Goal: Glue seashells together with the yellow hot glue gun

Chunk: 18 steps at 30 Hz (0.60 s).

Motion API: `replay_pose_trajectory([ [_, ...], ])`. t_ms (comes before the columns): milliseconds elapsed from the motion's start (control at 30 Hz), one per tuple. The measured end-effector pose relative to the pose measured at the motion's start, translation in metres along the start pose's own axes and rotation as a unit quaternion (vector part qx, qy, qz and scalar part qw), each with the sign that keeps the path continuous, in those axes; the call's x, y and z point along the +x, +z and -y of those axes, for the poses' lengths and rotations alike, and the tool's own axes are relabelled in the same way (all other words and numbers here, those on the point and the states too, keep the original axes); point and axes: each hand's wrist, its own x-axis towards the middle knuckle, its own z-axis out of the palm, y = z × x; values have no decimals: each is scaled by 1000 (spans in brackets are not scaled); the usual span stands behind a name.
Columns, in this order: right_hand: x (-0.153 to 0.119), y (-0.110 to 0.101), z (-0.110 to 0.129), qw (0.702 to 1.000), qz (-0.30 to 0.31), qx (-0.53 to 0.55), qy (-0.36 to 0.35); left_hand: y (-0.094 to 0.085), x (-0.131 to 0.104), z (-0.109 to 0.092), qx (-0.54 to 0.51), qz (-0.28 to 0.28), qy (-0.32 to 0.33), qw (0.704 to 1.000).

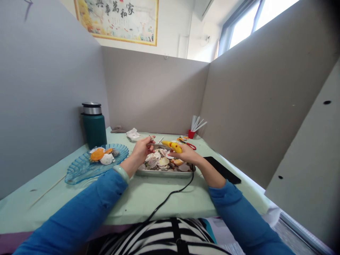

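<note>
While both sleeved arms reach forward over the pale green table cover (164, 198), elbows low and wide, the hands meet above a metal tray (164, 173) of mixed shells (163, 162). Blue ribbed plate (79, 170), also bearing shells, to the left of the tray; dark green bottle (95, 129) behind it. Flat black object (223, 170) to the right.

Right hand (186, 154): fingers wrapped round a yellow glue gun (172, 146), nozzle towards the left hand; wrist slightly bent, forearm angled inward. Black cord (170, 193) trails from below this hand towards the lap. Left hand (143, 150): thumb and fingertips closed in a pinch on a small piece (152, 138), too small to identify; palm turned inward, hand raised over the tray's left end.
</note>
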Motion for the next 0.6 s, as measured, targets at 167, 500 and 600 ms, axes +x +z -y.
replay_pose_trajectory([
  [167, 6, 6, -9, 977, -11, -211, 9, 3, -6, -1, 11, 66, -27, 997],
  [500, 2, 9, -10, 962, 23, -273, -13, 6, -12, -3, 32, 147, -54, 987],
  [600, -1, 6, -10, 966, 47, -255, -21, 7, -13, -3, 34, 153, -59, 986],
])
